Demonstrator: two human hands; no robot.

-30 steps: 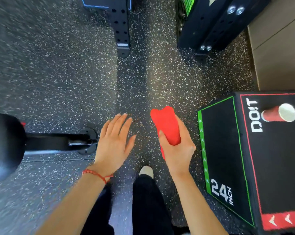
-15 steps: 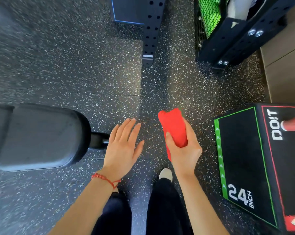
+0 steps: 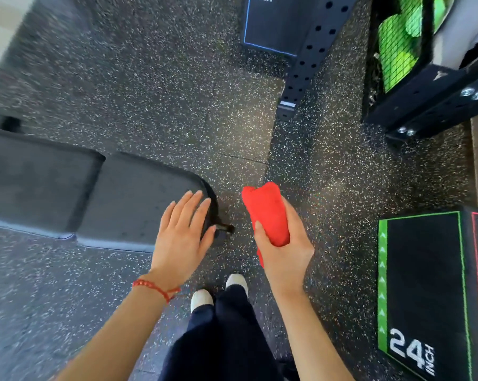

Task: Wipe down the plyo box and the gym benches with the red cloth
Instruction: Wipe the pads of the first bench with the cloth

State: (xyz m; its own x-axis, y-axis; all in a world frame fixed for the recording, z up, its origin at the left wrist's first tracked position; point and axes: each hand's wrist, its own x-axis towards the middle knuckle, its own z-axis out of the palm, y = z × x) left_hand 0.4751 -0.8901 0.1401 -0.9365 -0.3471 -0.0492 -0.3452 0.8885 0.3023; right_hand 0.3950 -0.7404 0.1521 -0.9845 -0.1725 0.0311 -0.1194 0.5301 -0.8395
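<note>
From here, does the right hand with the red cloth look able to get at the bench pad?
Probably yes: the right hand holds the red cloth beside the bench pad, with only open floor between; the left hand hovers over its end.

This is a gym. The floor (image 3: pixel 155 86) is dark rubber matting flecked with pale specks, laid in large tiles with visible seams. At left stands a padded gym bench (image 3: pixel 95 196) with grey cushions split by a gap. At near right sits a black plyo box (image 3: pixel 424 276) edged in green and red, printed "24 INCH". At far right, a black steel upright (image 3: pixel 309 56) drilled with rows of holes belongs to a rack, beside a wire cage (image 3: pixel 397 42) holding bright green gear. Another black box (image 3: pixel 271 23) outlined in blue lies beyond.
</note>
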